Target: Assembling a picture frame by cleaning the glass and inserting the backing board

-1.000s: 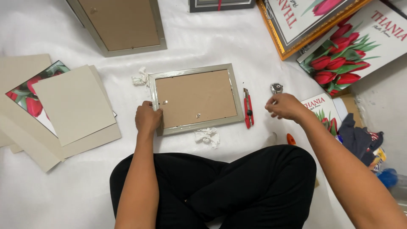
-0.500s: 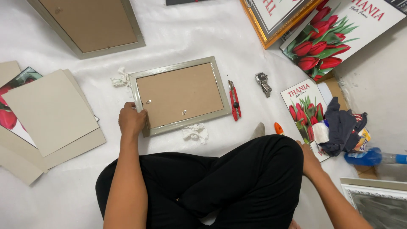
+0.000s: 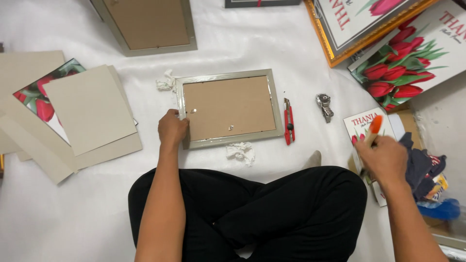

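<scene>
A: Item, frame (image 3: 228, 108): face-down, centre of sheet; left hand (image 3: 172, 128) pressed on its near-left corner, steadying it.
B: Right hand (image 3: 386, 157)?
A: Closed around orange-tipped tool (image 3: 374, 127), far right. Red knife (image 3: 289, 122) lies beside frame.

- Right hand (image 3: 386, 160) motion-blurred, closed round an orange-tipped tool (image 3: 373, 130), shaft hidden in the fist.
- Gold frame (image 3: 335, 46) and tulip print (image 3: 412, 63) cut off at top and right edges.
- Bottle (image 3: 444, 209) half out of view.
</scene>
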